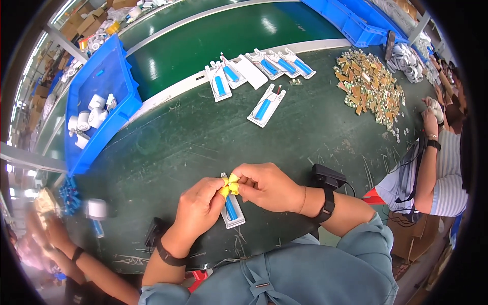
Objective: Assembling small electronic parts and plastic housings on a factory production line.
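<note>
My left hand (198, 202) and my right hand (269, 187) meet in front of me, both with yellow finger covers on the fingertips. Their thumbs and fingers are pinched together over the upper end of a white plastic casing (240, 220). Something tiny and pale shows between the fingertips, too small to name. A blue cylindrical battery (231, 208) lies lengthwise in that casing, which rests on the dark green table. Farther off, a similar white casing with a battery (264, 109) lies alone, tilted, on the table.
Several more casings (219, 85) line the table's far edge by the green conveyor (203, 38). A blue bin (129, 84) with white parts stands left, another blue bin (356, 25) far right. Small circuit boards (363, 81) are heaped at right. Co-workers' hands (431, 122) work on both sides.
</note>
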A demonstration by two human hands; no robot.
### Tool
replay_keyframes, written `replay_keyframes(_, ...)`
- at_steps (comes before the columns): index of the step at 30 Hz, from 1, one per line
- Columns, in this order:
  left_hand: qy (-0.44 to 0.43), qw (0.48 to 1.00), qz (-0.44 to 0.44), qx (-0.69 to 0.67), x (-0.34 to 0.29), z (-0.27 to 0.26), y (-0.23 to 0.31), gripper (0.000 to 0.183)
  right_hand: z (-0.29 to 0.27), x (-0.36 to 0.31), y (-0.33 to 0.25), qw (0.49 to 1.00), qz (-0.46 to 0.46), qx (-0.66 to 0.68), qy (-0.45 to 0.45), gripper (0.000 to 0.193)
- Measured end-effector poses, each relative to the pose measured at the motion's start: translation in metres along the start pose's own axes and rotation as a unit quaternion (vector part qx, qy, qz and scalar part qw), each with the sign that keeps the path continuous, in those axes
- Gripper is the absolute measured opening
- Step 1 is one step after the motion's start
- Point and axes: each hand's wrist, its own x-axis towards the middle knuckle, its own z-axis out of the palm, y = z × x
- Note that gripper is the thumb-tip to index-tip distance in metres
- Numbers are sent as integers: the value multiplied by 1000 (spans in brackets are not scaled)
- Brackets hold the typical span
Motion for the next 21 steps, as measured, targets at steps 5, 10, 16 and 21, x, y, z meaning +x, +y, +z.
replay_keyframes(5, -22, 997, -39, -55, -2, -4, 1, 24, -2, 0, -4, 994, -60, -95, 9, 15)
replay_keyframes(10, -75, 906, -239, -343, 0, -12, 3, 14, -6, -1, -12, 942, -185, -276, 51, 20)
replay_keyframes(16, -121, 842, -290, -439, -4, -12, -5, 12, -3, -6, -17, 924, -207, -320, 36, 22)
replay_keyframes(21, -74, 928, -201, -305, -8, -4, -2, 16, -3, -8, -16, 988, -64, -138, -12, 17)
